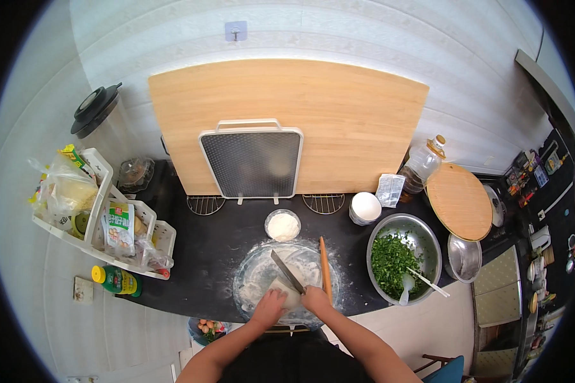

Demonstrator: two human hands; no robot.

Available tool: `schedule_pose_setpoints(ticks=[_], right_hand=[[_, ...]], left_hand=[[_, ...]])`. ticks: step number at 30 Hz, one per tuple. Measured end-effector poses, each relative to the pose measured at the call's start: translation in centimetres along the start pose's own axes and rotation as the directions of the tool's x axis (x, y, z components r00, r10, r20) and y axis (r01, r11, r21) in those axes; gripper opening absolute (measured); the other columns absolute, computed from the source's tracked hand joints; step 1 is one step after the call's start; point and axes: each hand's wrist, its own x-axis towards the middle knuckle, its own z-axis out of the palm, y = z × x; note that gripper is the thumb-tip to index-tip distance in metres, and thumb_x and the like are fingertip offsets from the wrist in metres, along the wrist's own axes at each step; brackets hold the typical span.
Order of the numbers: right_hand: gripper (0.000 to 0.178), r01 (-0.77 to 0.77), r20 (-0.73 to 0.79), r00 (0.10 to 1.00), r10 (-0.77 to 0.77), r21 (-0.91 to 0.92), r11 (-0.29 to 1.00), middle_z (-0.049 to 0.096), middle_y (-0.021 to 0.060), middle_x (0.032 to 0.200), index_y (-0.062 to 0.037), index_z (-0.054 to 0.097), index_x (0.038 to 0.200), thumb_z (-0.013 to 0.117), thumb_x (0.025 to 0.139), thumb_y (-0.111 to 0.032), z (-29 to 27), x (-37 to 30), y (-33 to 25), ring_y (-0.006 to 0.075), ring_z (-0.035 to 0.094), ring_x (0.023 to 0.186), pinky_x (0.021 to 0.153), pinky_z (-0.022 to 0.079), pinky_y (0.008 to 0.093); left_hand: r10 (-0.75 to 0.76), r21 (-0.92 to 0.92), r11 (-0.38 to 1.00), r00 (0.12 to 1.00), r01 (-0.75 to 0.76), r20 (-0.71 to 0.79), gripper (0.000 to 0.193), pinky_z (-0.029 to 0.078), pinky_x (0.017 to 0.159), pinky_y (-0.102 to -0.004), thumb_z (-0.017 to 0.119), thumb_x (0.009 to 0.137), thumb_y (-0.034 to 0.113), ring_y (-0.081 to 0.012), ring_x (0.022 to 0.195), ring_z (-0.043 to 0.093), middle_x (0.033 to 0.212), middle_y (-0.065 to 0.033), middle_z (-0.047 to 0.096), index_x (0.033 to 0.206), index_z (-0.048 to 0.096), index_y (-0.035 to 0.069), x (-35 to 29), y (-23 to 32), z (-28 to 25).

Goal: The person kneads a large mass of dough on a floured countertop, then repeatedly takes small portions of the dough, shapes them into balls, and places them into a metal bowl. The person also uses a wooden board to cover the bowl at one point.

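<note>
My right hand (315, 299) grips a knife (285, 269) by its handle, its wide blade slanting up and to the left. Under the blade lies a pale piece of dough (291, 297). My left hand (271, 307) rests on the dough's left side, fingers bent against it. Whether the edge has cut in cannot be seen. Both hands are over a round, flour-dusted board (248, 279). Along its right side lies a wooden rolling pin (326, 268). A small bowl of white flour (283, 226) stands just behind the board.
To the right, a steel bowl (435, 246) holds chopped greens (393, 263), a white spoon (406, 290) and chopsticks (433, 285). White bowls (365, 209) and an oil bottle (423, 164) stand behind it. A large wooden board (351, 121) leans on the wall. White baskets (108, 191) stand left.
</note>
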Motion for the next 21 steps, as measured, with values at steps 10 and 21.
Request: schedule_pose_setpoints(ticks=[10, 21], right_hand=[[0.020, -0.043, -0.047, 0.998, 0.042, -0.021, 0.999, 0.062, 0.0215, 0.075, -0.0049, 0.057, 0.087, 0.054, 0.081, -0.024, -5.1, -5.2, -0.2, 0.0406, 0.059, 0.075, 0.067, 0.047, 0.0483], [0.029, -0.102, -0.249, 0.961, 0.119, 0.080, 0.991, 0.064, 0.0160, 0.075, -0.0077, 0.062, 0.094, 0.062, 0.077, -0.031, -9.0, -7.2, -0.6, 0.0337, 0.063, 0.072, 0.066, 0.050, 0.0405]], left_hand=[[-0.059, -0.053, 0.997, 0.998, 0.057, -0.037, 0.067, 0.038, 0.093, -0.0412, 0.072, 0.067, 0.030, -0.0362, 0.108, 0.045, 0.117, -0.0212, 0.047, 0.120, 0.044, -0.002, -0.2, -0.3, -0.8], [-0.388, 0.091, 0.920, 0.919, 0.381, 0.072, 0.104, 0.032, 0.097, -0.0453, 0.078, 0.055, 0.046, -0.0385, 0.118, 0.035, 0.134, -0.0236, 0.031, 0.133, 0.028, -0.003, 2.5, 1.2, 2.9]])
